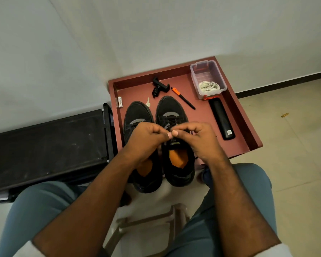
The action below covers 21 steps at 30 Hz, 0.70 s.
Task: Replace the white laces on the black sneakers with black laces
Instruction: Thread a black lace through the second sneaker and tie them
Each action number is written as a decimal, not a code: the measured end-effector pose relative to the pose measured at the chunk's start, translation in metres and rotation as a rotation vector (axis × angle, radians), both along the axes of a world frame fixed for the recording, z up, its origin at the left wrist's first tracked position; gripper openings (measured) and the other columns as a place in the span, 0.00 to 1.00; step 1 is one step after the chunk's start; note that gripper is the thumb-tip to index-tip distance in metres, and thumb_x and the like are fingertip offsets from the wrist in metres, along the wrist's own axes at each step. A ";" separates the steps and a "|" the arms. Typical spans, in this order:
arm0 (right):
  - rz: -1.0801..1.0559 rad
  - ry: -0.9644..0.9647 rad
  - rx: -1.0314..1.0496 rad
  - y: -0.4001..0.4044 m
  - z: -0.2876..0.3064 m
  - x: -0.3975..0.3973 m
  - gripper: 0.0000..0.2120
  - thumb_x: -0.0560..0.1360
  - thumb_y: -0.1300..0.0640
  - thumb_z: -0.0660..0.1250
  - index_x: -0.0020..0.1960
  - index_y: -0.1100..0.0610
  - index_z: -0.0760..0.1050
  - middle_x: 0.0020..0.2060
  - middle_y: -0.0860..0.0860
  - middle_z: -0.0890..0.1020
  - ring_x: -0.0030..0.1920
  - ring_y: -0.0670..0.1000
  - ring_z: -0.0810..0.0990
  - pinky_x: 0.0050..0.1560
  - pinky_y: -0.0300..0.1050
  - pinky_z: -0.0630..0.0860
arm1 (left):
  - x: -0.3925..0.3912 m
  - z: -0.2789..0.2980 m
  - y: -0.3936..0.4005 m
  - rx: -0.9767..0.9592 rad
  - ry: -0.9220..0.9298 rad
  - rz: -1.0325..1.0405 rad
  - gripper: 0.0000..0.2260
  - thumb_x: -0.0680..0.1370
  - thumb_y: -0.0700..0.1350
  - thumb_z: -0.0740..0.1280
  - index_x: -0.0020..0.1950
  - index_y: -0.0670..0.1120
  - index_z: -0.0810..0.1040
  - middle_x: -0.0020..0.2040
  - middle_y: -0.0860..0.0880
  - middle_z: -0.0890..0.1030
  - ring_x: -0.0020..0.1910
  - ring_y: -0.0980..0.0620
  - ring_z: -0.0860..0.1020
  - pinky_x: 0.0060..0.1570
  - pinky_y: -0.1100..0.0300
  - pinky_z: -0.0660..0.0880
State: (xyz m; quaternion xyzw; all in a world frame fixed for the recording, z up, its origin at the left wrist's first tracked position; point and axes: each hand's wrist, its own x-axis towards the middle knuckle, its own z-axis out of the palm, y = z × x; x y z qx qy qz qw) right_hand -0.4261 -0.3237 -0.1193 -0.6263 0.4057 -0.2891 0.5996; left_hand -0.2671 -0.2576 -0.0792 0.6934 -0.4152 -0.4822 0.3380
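Tying off, apparently: left hand [146, 140] and right hand [198, 140] each pinch black lace [171, 120] ends above the right sneaker [176, 164] on the tray [237, 115]; next, pull snug.

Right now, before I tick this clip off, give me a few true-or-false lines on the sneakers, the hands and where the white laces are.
1. The white laces lie in the clear plastic box. True.
2. Both hands work at the right-hand sneaker. True: left hand and right hand pinch its black lace.
3. The remote control lies between the two sneakers. False: it lies right of both, in front of the box.
4. The orange-capped pen is in the right hand. False: it lies on the red tray.
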 end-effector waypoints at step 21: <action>0.107 0.323 -0.310 0.006 -0.008 0.008 0.38 0.71 0.51 0.74 0.73 0.32 0.57 0.68 0.37 0.72 0.70 0.42 0.68 0.75 0.59 0.56 | 0.011 0.003 -0.006 -0.052 -0.029 -0.111 0.13 0.78 0.39 0.68 0.60 0.45 0.71 0.35 0.42 0.82 0.31 0.53 0.81 0.32 0.68 0.75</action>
